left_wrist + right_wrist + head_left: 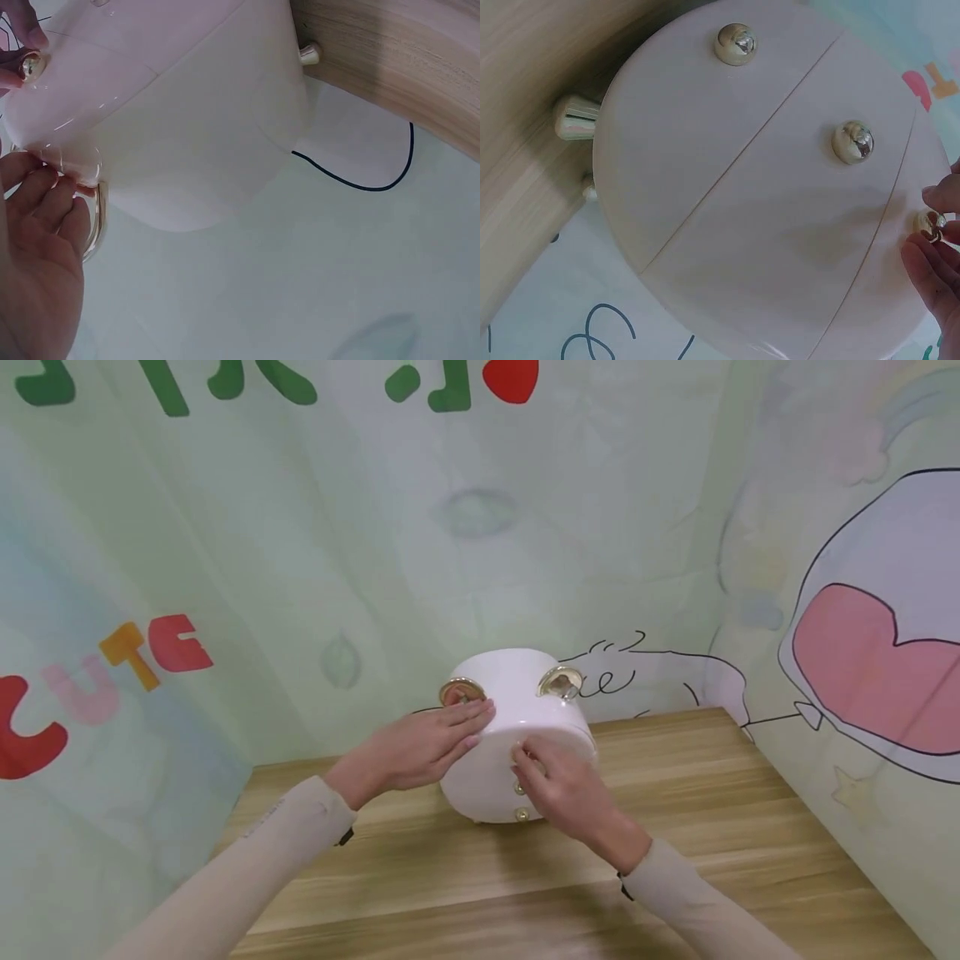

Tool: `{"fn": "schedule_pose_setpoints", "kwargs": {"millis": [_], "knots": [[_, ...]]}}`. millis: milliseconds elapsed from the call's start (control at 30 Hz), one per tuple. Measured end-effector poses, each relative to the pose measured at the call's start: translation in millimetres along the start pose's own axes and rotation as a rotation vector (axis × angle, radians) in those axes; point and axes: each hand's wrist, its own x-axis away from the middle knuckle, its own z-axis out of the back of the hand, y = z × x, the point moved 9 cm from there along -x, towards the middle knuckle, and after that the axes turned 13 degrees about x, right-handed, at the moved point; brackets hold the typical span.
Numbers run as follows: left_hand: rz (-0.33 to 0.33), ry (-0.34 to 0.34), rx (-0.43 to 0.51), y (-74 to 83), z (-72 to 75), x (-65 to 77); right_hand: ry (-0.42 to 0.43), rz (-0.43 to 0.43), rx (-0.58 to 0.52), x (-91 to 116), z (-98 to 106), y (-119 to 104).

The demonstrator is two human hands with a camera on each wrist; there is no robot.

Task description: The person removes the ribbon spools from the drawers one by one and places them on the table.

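Fingers of your R hand (566, 789) are pinching round gold knob (928, 220), lower ctr; L hand (423, 747), fingers tog., is touching rounded glossy-white case (513, 672).

A small screened-off booth, whether in a home or studio unclear: pale green, creased cloth sheets (360, 568) with cartoon prints flank the brown wood-grain tabletop (420, 868) behind, left and right; multicoloured "CUTE" letters (127, 647) show left of the tabletop, a printed lilac balloon with pink heart (885, 668) right of it.

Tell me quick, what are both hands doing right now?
Left hand: open, resting on the white drawer box.
Right hand: closed, pinching the top gold knob.
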Motion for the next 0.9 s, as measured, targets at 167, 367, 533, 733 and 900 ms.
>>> {"fn": "schedule_pose_setpoints", "kwargs": {"millis": [167,367,533,733,900], "knots": [[-0.009,0.005,0.001,1.6,-0.5,-0.4,0.011,0.024,0.07,0.0,-1.2,-5.9],[-0.012,0.018,-0.018,2.3,1.8,0.5,0.009,0.021,0.081,-2.9,-3.1,-7.7],[0.001,0.003,-0.005,-1.0,-1.5,1.2,0.023,0.025,0.07,-3.1,-4.1,-8.7],[-0.009,0.02,-0.002,-2.4,-2.7,0.8,0.024,0.026,0.055,-1.4,-2.6,-9.5],[-0.014,0.031,-0.005,-2.5,-1.0,1.3,0.041,0.036,0.037,-1.0,4.0,-11.6]]}}
